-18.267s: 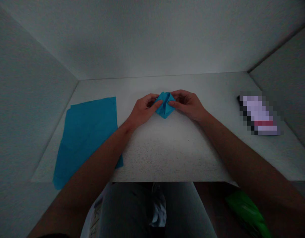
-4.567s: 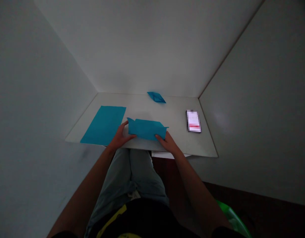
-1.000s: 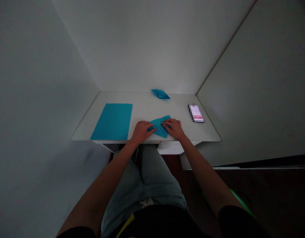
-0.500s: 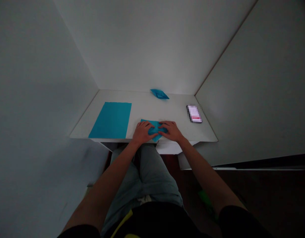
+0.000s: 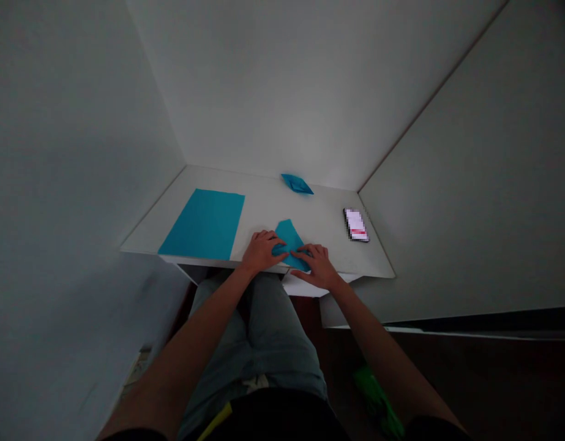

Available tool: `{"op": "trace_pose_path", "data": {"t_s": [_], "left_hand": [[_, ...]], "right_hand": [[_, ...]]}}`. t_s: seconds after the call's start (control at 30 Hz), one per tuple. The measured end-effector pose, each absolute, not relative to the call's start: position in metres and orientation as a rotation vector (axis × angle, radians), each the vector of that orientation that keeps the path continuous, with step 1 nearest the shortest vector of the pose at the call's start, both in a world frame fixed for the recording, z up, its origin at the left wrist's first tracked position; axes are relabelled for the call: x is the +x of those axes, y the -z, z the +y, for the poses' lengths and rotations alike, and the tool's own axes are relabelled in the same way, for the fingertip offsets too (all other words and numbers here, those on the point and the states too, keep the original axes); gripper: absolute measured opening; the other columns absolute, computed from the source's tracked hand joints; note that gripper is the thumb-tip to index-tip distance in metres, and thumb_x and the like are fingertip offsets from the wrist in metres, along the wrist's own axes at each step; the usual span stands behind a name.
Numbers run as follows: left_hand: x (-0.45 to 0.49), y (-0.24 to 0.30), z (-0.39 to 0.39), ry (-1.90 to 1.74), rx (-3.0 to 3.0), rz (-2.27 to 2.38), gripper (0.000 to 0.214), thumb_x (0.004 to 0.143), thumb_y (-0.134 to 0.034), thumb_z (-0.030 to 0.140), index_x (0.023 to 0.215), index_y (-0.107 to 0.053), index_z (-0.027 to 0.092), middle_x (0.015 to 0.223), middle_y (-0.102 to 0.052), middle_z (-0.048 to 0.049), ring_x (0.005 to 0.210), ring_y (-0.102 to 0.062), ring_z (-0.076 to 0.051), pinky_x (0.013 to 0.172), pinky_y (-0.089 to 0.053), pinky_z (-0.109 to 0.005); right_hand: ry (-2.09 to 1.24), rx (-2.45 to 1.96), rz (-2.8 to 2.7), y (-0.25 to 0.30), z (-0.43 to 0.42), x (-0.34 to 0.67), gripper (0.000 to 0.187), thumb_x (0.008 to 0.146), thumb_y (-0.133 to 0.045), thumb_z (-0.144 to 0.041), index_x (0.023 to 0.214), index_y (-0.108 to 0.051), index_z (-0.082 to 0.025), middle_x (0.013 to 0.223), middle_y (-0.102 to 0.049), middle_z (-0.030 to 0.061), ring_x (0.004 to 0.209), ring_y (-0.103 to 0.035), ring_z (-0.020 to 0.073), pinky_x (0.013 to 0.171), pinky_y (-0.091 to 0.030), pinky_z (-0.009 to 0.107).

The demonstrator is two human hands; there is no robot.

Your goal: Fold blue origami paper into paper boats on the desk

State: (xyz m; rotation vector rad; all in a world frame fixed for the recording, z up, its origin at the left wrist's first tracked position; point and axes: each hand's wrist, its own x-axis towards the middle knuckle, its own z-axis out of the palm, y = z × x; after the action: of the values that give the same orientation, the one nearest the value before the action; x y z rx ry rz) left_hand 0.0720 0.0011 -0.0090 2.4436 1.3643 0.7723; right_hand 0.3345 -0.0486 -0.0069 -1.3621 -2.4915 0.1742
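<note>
A partly folded blue paper (image 5: 289,237) lies near the front edge of the white table (image 5: 259,205), its point aimed away from me. My left hand (image 5: 260,250) rests flat on its left side, fingers stretched out. My right hand (image 5: 318,265) presses its right lower side with fingers flat. A flat blue sheet (image 5: 203,223) lies to the left. A small finished blue paper shape (image 5: 297,183) sits at the back of the table.
A phone (image 5: 355,225) with a lit screen lies at the right of the table. White walls close in the table at left, back and right. My legs are under the front edge, and something green (image 5: 376,401) lies on the dark floor.
The paper under my hands has been turned or refolded, so a point now shows above them. Both hands stay pressed on it; the view has shifted a little.
</note>
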Motion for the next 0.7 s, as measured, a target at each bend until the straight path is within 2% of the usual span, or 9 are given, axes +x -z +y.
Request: {"op": "trace_pose_path", "data": {"t_s": [0.1, 0.2, 0.33, 0.43, 0.53, 0.6, 0.63, 0.7], "left_hand": [[0.071, 0.01, 0.002, -0.742, 2.485, 1.303, 0.023, 0.101, -0.075, 0.042, 0.12, -0.084, 0.031, 0.129, -0.074, -0.0081, 0.124, -0.063, -0.031, 0.109, -0.046, -0.051], [0.068, 0.011, 0.006, -0.696, 2.475, 1.201, 0.024, 0.107, -0.065, 0.033, 0.121, -0.084, 0.036, 0.133, -0.076, -0.0042, 0.13, -0.061, -0.028, 0.112, -0.044, -0.051], [0.066, 0.011, 0.009, -0.68, 2.438, 1.137, 0.029, 0.109, -0.059, 0.028, 0.125, -0.082, 0.037, 0.136, -0.079, -0.0007, 0.132, -0.064, -0.024, 0.119, -0.04, -0.051], [0.067, 0.01, 0.007, -0.704, 2.428, 1.149, 0.032, 0.109, -0.057, 0.025, 0.127, -0.08, 0.035, 0.139, -0.079, -0.0002, 0.137, -0.065, -0.024, 0.126, -0.035, -0.052], [0.069, 0.008, 0.005, -0.655, 2.459, 1.146, 0.039, 0.106, -0.054, 0.018, 0.132, -0.079, 0.033, 0.149, -0.074, 0.0, 0.148, -0.059, -0.023, 0.13, -0.033, -0.052], [0.069, 0.007, 0.003, -0.604, 2.486, 1.13, 0.038, 0.105, -0.058, 0.022, 0.138, -0.076, 0.032, 0.156, -0.07, -0.0017, 0.153, -0.056, -0.025, 0.131, -0.032, -0.053], [0.069, 0.007, 0.003, -0.586, 2.496, 1.117, 0.039, 0.104, -0.064, 0.03, 0.142, -0.074, 0.031, 0.159, -0.067, -0.0031, 0.154, -0.055, -0.026, 0.132, -0.032, -0.054], [0.068, 0.007, 0.002, -0.571, 2.508, 1.081, 0.053, 0.097, -0.076, 0.048, 0.147, -0.07, 0.031, 0.162, -0.064, -0.0053, 0.156, -0.053, -0.029, 0.134, -0.029, -0.056]], "right_hand": [[-0.21, -1.273, -2.554, 0.002, -0.051, 0.338, 0.054, 0.101, -0.07, -0.065, 0.147, -0.073, -0.038, 0.156, -0.066, 0.0103, 0.143, -0.056, 0.0377, 0.117, -0.041, 0.057], [-0.237, -1.234, -2.548, -0.004, -0.042, 0.342, 0.051, 0.107, -0.064, -0.059, 0.153, -0.068, -0.036, 0.162, -0.063, 0.0092, 0.148, -0.057, 0.0347, 0.122, -0.039, 0.057], [-0.28, -1.242, -2.603, -0.009, -0.025, 0.342, 0.061, 0.108, -0.062, -0.057, 0.165, -0.054, -0.037, 0.17, -0.056, 0.0088, 0.154, -0.054, 0.0344, 0.126, -0.037, 0.061], [-0.249, -1.307, -2.619, -0.004, -0.022, 0.341, 0.067, 0.105, -0.063, -0.062, 0.166, -0.053, -0.035, 0.171, -0.055, 0.0109, 0.154, -0.054, 0.0359, 0.126, -0.038, 0.061], [-0.134, -1.481, -2.513, 0.004, -0.026, 0.341, 0.074, 0.104, -0.06, -0.069, 0.167, -0.053, -0.03, 0.168, -0.056, 0.0164, 0.149, -0.056, 0.0395, 0.119, -0.044, 0.061], [-0.063, -1.596, -2.432, 0.009, -0.03, 0.343, 0.078, 0.103, -0.058, -0.073, 0.166, -0.054, -0.027, 0.162, -0.06, 0.0194, 0.144, -0.057, 0.042, 0.114, -0.046, 0.062], [-0.042, -1.632, -2.401, 0.011, -0.032, 0.345, 0.08, 0.102, -0.058, -0.075, 0.166, -0.054, -0.027, 0.159, -0.062, 0.0205, 0.142, -0.058, 0.0427, 0.113, -0.047, 0.063], [-0.033, -1.645, -2.376, 0.013, -0.036, 0.35, 0.087, 0.098, -0.061, -0.08, 0.167, -0.054, -0.027, 0.157, -0.062, 0.0212, 0.141, -0.057, 0.0431, 0.111, -0.047, 0.062]]}}
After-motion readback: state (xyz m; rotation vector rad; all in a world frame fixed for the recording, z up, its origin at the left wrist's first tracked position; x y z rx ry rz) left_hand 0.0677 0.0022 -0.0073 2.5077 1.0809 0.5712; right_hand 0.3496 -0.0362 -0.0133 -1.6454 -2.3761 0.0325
